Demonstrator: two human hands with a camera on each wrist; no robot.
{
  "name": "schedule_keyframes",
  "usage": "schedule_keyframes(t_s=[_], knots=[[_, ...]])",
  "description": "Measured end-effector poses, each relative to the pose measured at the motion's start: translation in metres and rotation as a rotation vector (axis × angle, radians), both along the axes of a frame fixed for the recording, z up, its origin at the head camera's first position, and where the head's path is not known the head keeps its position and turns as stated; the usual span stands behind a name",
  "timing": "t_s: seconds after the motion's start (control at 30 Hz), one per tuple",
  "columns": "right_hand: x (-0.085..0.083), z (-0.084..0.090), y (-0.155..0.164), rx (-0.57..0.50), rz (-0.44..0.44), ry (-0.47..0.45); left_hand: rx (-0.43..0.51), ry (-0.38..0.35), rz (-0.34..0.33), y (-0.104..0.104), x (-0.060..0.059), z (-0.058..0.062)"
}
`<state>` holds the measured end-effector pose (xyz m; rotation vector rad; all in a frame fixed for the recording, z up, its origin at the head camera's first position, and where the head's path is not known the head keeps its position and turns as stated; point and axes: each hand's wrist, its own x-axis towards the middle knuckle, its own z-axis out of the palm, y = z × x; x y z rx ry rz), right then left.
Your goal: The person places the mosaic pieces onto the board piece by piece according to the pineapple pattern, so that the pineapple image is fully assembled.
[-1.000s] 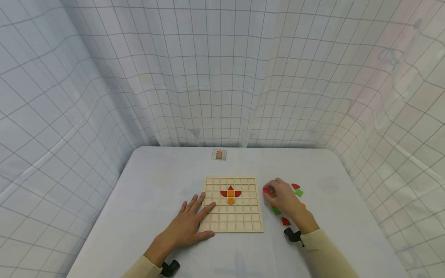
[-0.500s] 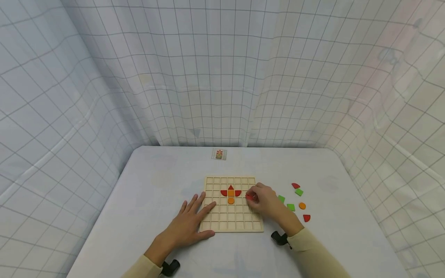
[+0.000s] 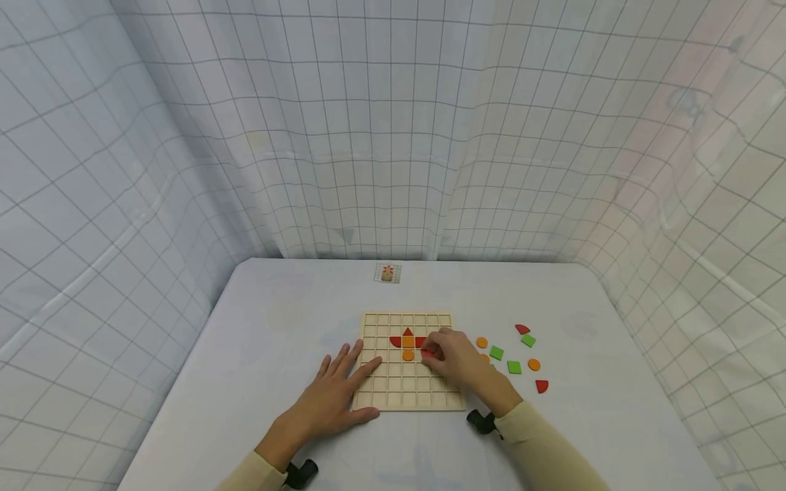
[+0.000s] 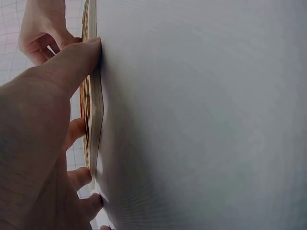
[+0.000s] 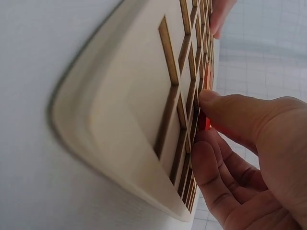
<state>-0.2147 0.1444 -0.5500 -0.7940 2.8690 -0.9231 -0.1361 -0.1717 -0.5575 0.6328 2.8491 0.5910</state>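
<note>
In the head view a wooden grid board (image 3: 408,402) lies on the white table. Set in its cells are a red triangle (image 3: 408,332), an orange square (image 3: 408,342), an orange disc (image 3: 408,355) and two red curved pieces, one being the left piece (image 3: 396,341). My left hand (image 3: 328,399) is spread over the board's left edge, fingers straight, thumb at the near edge. Over the board's right half, my right hand (image 3: 457,360) pinches a red piece (image 5: 206,120) between thumb and fingers, right at the grid. Its shape is mostly hidden by the fingers.
Right of the board lie loose pieces: green squares (image 3: 514,367), orange discs (image 3: 534,365) and red curved pieces (image 3: 542,387). Some are partly behind my right hand. A small picture card (image 3: 387,273) lies near the table's far edge. Grid-patterned curtains (image 3: 368,136) surround the table.
My right hand has moved left from the loose pieces onto the board, carrying the red piece. More loose pieces are uncovered. The left hand has stayed in place.
</note>
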Motion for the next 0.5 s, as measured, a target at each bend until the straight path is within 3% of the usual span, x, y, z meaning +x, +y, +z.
schedule_keyframes(t_s=[0.2, 0.5], knots=[[-0.0012, 0.0, -0.0002, -0.022, 0.003, -0.017, -0.004, 0.004, 0.0, -0.0004, 0.0001, -0.0003], [-0.003, -0.0037, 0.0016, -0.04, 0.041, 0.067, -0.007, 0.006, 0.002, -0.0004, -0.0006, -0.0032]])
